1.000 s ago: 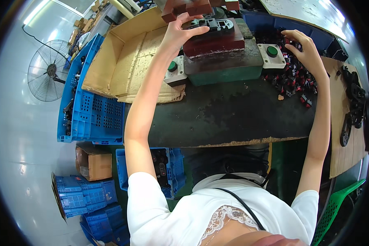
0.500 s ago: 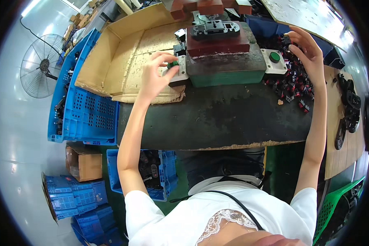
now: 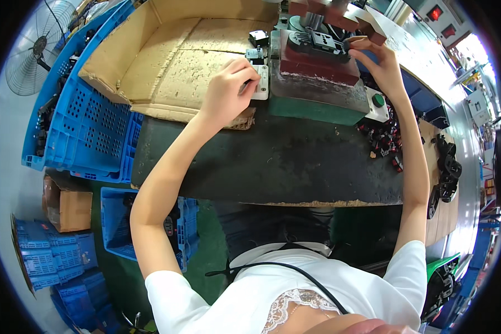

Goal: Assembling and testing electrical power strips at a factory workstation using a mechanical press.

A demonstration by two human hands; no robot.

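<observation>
My left hand [image 3: 228, 92] is closed with curled fingers at the left white button plate [image 3: 261, 83]. Its fingers hide the plate's button, and what they hold, if anything, cannot be seen. On the dark red block [image 3: 317, 67] of the press lies a long black-and-silver part [image 3: 323, 44]. My right hand [image 3: 381, 64] reaches to that part's right end, thumb and fingers pinched on a small dark piece there. Below my right wrist, the other white plate carries a green button [image 3: 378, 100].
An open cardboard box [image 3: 175, 67] lies left of the press. Small black-and-red pieces [image 3: 381, 136] are heaped at the right. A large blue crate [image 3: 86, 119] stands at the left, another blue crate [image 3: 114, 222] below the table. Red blocks [image 3: 339, 16] hang above the part.
My right hand has moved left from above the heap of small pieces to the part on the press. My left hand's fingers have curled, and the left green button no longer shows. The view has shifted right.
</observation>
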